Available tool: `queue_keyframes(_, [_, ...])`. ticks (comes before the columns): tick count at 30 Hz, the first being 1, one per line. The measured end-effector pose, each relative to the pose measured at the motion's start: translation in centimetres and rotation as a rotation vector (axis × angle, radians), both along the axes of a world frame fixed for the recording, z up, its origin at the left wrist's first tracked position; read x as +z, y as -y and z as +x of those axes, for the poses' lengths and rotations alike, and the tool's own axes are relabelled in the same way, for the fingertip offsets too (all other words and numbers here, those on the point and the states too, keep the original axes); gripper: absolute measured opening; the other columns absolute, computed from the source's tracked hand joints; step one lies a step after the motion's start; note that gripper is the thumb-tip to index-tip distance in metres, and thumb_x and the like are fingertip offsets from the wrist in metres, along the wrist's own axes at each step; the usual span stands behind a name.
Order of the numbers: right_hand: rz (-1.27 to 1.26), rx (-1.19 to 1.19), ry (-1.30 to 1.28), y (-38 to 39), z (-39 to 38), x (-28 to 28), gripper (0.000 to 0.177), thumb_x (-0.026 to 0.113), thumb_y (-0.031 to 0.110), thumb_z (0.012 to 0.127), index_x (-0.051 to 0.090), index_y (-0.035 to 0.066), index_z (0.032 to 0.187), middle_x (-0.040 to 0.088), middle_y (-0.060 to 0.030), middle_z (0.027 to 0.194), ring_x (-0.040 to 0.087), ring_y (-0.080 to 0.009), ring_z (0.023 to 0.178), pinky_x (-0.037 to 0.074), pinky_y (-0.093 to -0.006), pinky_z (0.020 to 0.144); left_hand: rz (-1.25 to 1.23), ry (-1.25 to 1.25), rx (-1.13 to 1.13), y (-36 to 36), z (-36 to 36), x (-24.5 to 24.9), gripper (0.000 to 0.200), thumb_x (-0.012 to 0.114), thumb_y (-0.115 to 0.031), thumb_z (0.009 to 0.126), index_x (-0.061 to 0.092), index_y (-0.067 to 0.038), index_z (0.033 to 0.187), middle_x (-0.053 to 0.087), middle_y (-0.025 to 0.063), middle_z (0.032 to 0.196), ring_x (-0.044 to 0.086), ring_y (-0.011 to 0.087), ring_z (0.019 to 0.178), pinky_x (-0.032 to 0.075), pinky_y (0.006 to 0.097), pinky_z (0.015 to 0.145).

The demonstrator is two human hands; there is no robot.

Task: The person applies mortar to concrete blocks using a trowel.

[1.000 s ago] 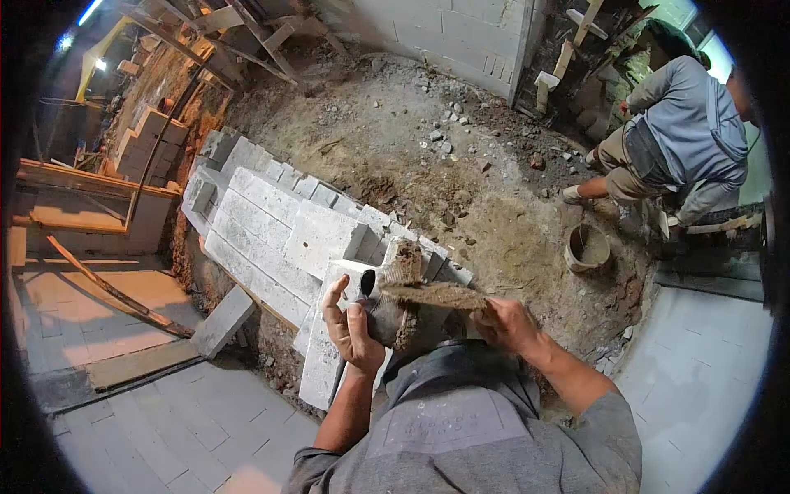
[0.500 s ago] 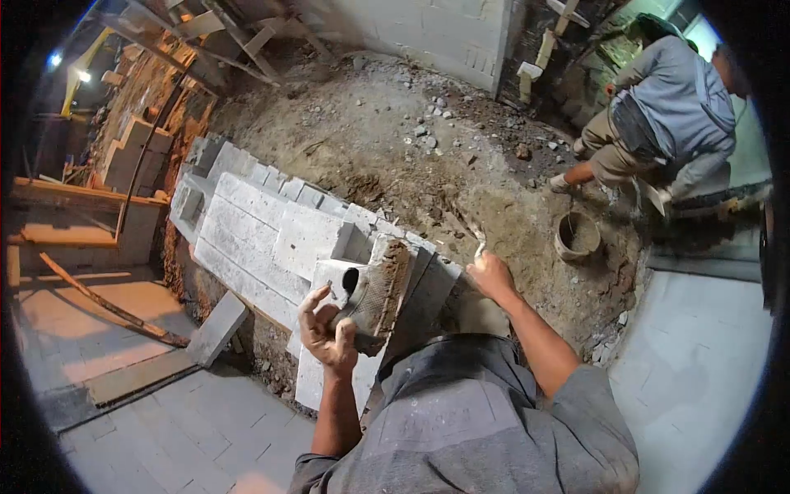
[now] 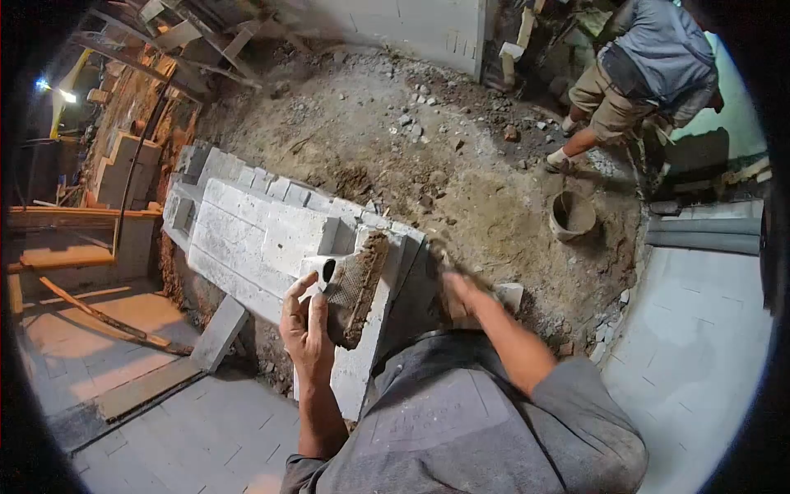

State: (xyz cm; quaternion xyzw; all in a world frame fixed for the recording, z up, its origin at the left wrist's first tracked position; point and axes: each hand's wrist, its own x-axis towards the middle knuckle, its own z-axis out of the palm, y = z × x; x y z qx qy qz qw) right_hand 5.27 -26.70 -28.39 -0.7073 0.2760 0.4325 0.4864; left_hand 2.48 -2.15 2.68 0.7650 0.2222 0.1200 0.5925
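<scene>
while the left hand (image 3: 306, 333) curls its fingers around a mesh-faced tool (image 3: 349, 276) over the stacked blocks (image 3: 234, 218), the tool's caked edge (image 3: 369, 276) points away, perhaps keeping muck off the fingers. the right hand (image 3: 462, 295) is blurred, so its grip cannot be told. the blocks lie flat and close, likely for stability; beyond, a bucket (image 3: 572, 216) stands on the dirt floor (image 3: 494, 193), seemingly handy for the bent-over co-worker (image 3: 662, 53).
</scene>
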Motion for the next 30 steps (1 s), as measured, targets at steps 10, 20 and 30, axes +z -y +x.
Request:
queue_keyframes(10, [-0.336, 0.228, 0.514, 2.9, -2.3, 6.2, 0.045, 0.058, 0.033, 0.079, 0.051, 0.003, 0.112, 0.063, -0.0247, 0.091, 0.059, -0.0452, 0.089, 0.047, -0.0502, 0.077, -0.004, -0.012, -0.021, -0.5, 1.0, 0.1, 0.025, 0.050, -0.009, 0.094, 0.057, 0.001, 0.116, 0.054, -0.0006, 0.078, 0.042, 0.0021, 0.066, 0.034, 0.0167, 0.058])
queue_keyframes(20, [-0.670, 1.016, 0.679, -2.6, -1.5, 0.8, 0.028, 0.053, 0.017, 0.085, 0.061, 0.001, 0.107, 0.064, -0.0239, 0.100, 0.062, -0.0372, 0.094, 0.051, -0.0461, 0.071, -0.104, -0.051, -0.041, -0.4, 0.5, -0.3, 0.029, 0.052, -0.016, 0.094, 0.058, 0.003, 0.115, 0.059, 0.0047, 0.089, 0.052, 0.0059, 0.077, 0.042, 0.0206, 0.067])
queue_keyframes(30, [-0.170, 0.431, 0.623, 5.6, -3.3, 14.4, 0.032, 0.057, 0.018, 0.080, 0.050, 0.001, 0.106, 0.061, -0.0245, 0.085, 0.061, -0.0422, 0.084, 0.047, -0.0462, 0.068, -0.183, -0.104, -0.132, -1.1, 1.0, 0.1, 0.036, 0.055, -0.011, 0.091, 0.051, 0.000, 0.126, 0.060, 0.0036, 0.086, 0.051, 0.0059, 0.073, 0.041, 0.0199, 0.064])
